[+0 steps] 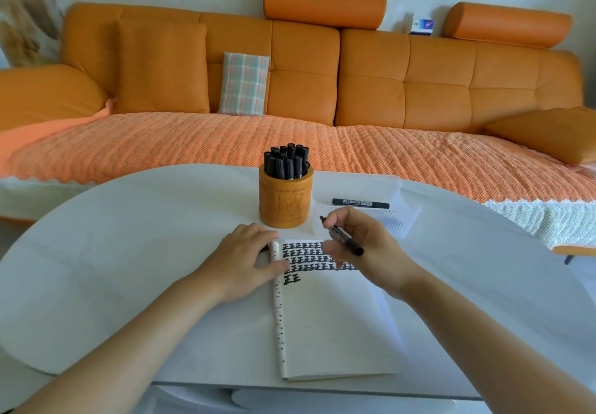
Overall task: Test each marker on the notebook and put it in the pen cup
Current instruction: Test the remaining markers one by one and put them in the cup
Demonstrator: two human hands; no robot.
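Held marker: black, long axis on a diagonal. One end pointed up and left toward the pen cup; the other pointed down and right, over the back of the right hand. It was tilted and off the paper, above the top right of the notebook. Could not tell whether it was capped.

Right hand: thumb and fingers curled round the marker at mid-barrel, wrist raised, forearm coming in from the lower right.

Left hand: palm down, fingers straight and spread, pressing the notebook's top left corner at the bound edge. It gripped nothing.

Notebook: open, flat, long axis running away from the person, binding on the left. Rows of black characters filled the top of the page; the lower page was blank. Its near edge lay close to the near rim of the table.

Pen cup: upright, just beyond the notebook's top edge, between the two hands, packed with black markers standing on end.

Second marker: lying left to right in a clear tray right of the cup.

Open room: broad bare tabletop left of the left hand; only a narrow gap between cup and notebook.
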